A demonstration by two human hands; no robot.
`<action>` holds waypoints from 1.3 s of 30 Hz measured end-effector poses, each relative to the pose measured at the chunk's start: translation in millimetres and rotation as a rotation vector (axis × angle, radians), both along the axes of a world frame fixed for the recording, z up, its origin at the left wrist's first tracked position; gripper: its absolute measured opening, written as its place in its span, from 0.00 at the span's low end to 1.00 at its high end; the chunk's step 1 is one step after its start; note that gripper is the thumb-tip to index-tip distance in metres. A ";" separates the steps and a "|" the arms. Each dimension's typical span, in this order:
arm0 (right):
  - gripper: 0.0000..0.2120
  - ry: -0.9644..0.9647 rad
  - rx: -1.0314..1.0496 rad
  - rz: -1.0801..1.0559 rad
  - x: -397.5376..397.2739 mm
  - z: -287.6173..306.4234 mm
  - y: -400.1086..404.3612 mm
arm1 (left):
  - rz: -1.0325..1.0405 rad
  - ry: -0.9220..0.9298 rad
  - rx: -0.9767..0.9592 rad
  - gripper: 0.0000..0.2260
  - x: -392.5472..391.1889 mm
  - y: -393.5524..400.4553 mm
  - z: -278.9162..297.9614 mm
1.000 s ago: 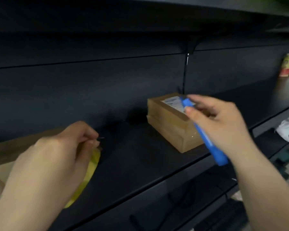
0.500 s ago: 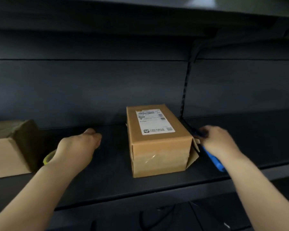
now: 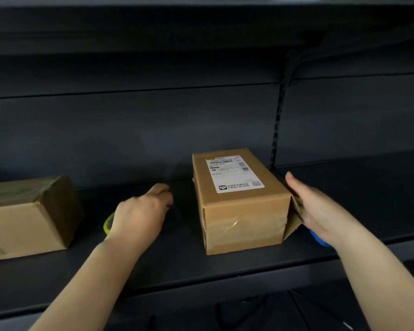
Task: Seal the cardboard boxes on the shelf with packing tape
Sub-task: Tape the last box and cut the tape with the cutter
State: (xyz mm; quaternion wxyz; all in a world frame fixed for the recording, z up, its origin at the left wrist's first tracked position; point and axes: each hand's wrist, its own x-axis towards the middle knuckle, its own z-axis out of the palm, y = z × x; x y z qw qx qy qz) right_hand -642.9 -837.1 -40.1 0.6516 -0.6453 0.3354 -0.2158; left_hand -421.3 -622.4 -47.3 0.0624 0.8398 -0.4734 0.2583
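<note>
Item: labelled cardboard box (image 3: pixel 239 201), shelf (image 3: pixel 344 211) centre. My right hand (image 3: pixel 320 211), fingers straight, is pressing its loose 3 o'clock flap (image 3: pixel 294 218). My left hand (image 3: pixel 139 211) is gripping the yellow tape roll (image 3: pixel 107 225) at 9 o'clock. Risk: flap springing open.

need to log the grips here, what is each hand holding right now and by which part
The left hand grips the yellow tape roll, mostly hidden beneath it. The right hand has its fingers straight by the labelled box; whether it holds the blue tool cannot be told.
</note>
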 end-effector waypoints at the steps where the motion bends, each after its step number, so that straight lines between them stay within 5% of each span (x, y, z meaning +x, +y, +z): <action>1: 0.30 0.002 0.029 0.019 3.1 -0.7 2.9 | 0.019 0.009 0.034 0.07 -1.0 -1.3 -0.3; 5: 0.14 -0.022 0.037 -0.091 7.6 -6.0 9.7 | 0.066 -0.030 0.183 0.13 -3.6 -6.4 -10.2; 14: 0.19 -0.080 0.037 -0.089 7.6 -7.2 21.0 | 0.079 -0.026 0.071 0.23 5.1 11.2 -16.1; 20: 0.16 -0.222 0.142 -0.068 6.0 -4.2 32.6 | -0.142 -0.138 -0.492 0.16 -22.5 36.3 3.8; 24: 0.16 -0.357 0.216 -0.067 5.5 -5.2 43.9 | -0.368 0.746 -0.707 0.24 -77.4 14.7 7.6; 28: 0.27 -0.428 0.107 -0.084 7.9 -11.4 64.6 | -0.421 1.021 -0.781 0.27 -96.0 -10.8 6.8; 30: 0.38 -0.460 -0.137 -0.053 3.3 -12.0 75.1 | -0.386 1.107 -0.967 0.22 -88.2 -8.0 9.8; 35: 0.31 -0.375 -0.952 0.065 -11.1 6.1 87.3 | -0.263 1.671 -1.131 0.10 -55.5 8.4 12.8; 39: 0.27 -0.318 -1.454 0.162 -7.7 17.9 91.4 | -0.053 1.837 -1.105 0.14 -41.9 19.5 9.9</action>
